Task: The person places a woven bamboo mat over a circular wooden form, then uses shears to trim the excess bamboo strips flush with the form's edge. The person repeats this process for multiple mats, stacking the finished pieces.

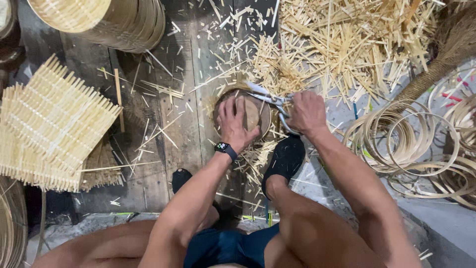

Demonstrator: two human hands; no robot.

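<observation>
My left hand [233,124] presses flat on a small round woven bamboo piece [254,115] lying on a round block on the floor. A dark watch sits on that wrist. My right hand [306,113] grips the handles of metal scissors [270,97], whose blades point left along the far edge of the woven piece. The two hands are close together, with the round piece between them. My knees and dark shorts fill the bottom of the view.
A heap of cut bamboo slivers [347,39] lies beyond the hands. Square woven mats [49,124] are stacked at the left. Round woven baskets [109,20] stand at the top left. Coiled bamboo hoops [416,144] lie at the right. A black shoe [285,159] rests on the floor.
</observation>
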